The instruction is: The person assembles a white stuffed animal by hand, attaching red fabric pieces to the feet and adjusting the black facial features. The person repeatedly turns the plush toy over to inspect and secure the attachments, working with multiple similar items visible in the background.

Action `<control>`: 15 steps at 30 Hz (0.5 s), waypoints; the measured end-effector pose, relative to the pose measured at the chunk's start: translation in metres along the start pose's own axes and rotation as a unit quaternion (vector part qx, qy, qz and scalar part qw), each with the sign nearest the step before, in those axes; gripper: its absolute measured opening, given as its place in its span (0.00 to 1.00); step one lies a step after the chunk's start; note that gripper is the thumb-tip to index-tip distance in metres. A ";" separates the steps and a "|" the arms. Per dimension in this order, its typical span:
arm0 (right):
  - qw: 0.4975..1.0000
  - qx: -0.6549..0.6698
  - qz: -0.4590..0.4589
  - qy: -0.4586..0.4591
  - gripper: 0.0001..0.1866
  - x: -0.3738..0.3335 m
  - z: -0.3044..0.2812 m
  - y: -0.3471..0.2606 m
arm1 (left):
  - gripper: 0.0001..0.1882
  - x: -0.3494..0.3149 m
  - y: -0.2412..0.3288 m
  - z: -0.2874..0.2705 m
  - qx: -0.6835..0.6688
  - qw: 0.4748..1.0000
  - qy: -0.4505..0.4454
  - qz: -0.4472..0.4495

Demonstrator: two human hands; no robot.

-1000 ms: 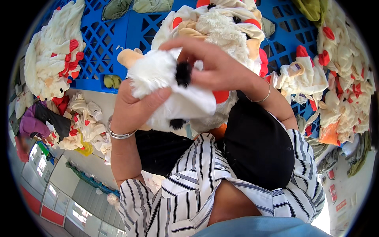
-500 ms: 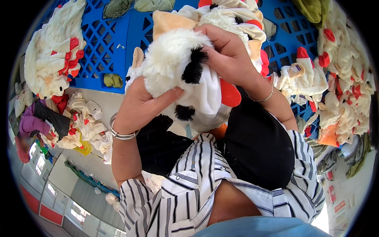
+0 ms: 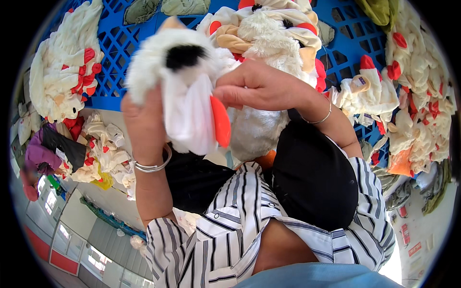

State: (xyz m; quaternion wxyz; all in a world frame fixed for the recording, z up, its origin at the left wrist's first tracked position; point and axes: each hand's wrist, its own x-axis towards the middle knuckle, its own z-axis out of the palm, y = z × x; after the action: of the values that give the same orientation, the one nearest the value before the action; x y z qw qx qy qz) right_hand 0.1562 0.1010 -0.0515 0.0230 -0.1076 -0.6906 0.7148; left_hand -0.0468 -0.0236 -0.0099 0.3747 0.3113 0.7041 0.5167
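A limp white plush toy skin [image 3: 189, 113] with long fur, a black fur patch and a red felt piece hangs in front of me, a little blurred. On its left side my left hand [image 3: 145, 120] is closed around it, the fingers partly hidden behind the fur. My right hand [image 3: 261, 85] is curled, thumb against fingers, at the skin's right edge just above the red felt. What those fingertips pinch is partly hidden. Behind it, more white plush skins [image 3: 269, 62] with tan, red and black parts are heaped up to my lap.
Blue plastic pallets [image 3: 117, 53] lie in front. White plush pieces with red parts form a left heap [image 3: 62, 67] and a large right heap [image 3: 422, 96]. At the far left a person in purple [image 3: 41, 153] bends beside more pieces. Green bundles [image 3: 185, 6] lie at the top.
The plush skin has moved left and turned, so its black patch now faces up. My left hand went left with it; my right hand shifted slightly down and left to its edge.
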 end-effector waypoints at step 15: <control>0.970 0.153 -0.062 0.176 0.15 0.003 0.016 0.006 | 0.16 -0.001 0.001 0.023 0.015 0.990 -0.137 0.029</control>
State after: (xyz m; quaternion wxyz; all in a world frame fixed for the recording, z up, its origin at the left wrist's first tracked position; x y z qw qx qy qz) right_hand 0.1514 0.0851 -0.0576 0.2051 -0.1840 -0.5634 0.7789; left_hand -0.0263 -0.0129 -0.0126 0.4480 0.4048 0.6444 0.4692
